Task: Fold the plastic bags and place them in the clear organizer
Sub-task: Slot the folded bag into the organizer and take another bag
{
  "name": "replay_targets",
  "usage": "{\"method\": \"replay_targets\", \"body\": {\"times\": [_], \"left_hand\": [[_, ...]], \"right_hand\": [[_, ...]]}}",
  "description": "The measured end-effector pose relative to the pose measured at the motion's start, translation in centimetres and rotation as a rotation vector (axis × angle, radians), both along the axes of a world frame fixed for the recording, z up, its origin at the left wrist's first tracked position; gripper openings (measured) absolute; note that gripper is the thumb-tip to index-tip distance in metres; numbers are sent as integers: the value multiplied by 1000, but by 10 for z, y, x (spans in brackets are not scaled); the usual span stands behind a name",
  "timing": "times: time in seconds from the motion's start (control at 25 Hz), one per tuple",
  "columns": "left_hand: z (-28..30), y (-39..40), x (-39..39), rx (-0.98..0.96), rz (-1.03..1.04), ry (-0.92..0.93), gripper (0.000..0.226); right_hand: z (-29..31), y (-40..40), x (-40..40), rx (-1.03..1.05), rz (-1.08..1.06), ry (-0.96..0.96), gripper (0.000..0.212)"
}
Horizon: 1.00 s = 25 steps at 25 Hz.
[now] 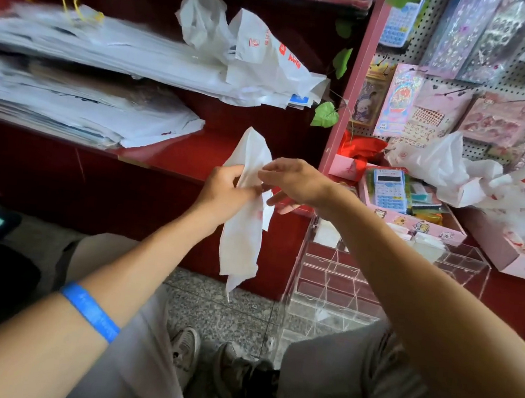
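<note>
Blue rubbery wristband [91, 312] on left forearm, left hand [223, 188] gripping thin crinkly white plastic bag [243, 229] hanging as long narrow strip in mid-air, right hand [291, 182] pinching its upper edge w/ fingertips, clear organizer [336, 279], rigid acrylic w/ square compartments, lower right of bag, few folded white bags in top cells.

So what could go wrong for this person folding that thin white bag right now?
1. The long white plastic bag hangs loose below the left hand and right hand; held mid-air with nothing flat beneath it, the fold may come out crooked or slip.
2. The clear acrylic organizer has narrow compartments, so a bulky fold might not fit.
3. The crumpled white bags heaped on the pink box above the organizer could slide off.
</note>
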<state>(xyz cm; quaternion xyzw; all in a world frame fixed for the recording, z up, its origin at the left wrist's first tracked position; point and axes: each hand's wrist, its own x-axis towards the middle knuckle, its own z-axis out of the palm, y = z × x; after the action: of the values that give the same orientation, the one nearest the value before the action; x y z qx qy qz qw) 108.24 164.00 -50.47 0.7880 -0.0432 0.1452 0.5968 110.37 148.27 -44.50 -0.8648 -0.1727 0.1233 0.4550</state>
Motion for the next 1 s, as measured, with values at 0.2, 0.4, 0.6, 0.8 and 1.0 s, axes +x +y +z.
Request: {"method": "replay_targets", "body": {"times": [0.2, 0.4, 0.6, 0.8, 1.0], "left_hand": [[16, 5, -4, 30, -74, -48, 32], [11, 29, 21, 102, -174, -24, 28], [-26, 68, 79, 203, 68, 21, 21], [-46, 102, 148, 172, 322, 129, 20], [-64, 101, 199, 607, 137, 157, 34]], "right_hand": [[5, 18, 11, 212, 12, 31, 38], [-21, 45, 55, 469, -96, 167, 18], [-60, 61, 124, 653, -366, 411, 34], [-69, 49, 194, 771, -428, 479, 31], [-97, 32, 236, 154, -551, 262, 20]]}}
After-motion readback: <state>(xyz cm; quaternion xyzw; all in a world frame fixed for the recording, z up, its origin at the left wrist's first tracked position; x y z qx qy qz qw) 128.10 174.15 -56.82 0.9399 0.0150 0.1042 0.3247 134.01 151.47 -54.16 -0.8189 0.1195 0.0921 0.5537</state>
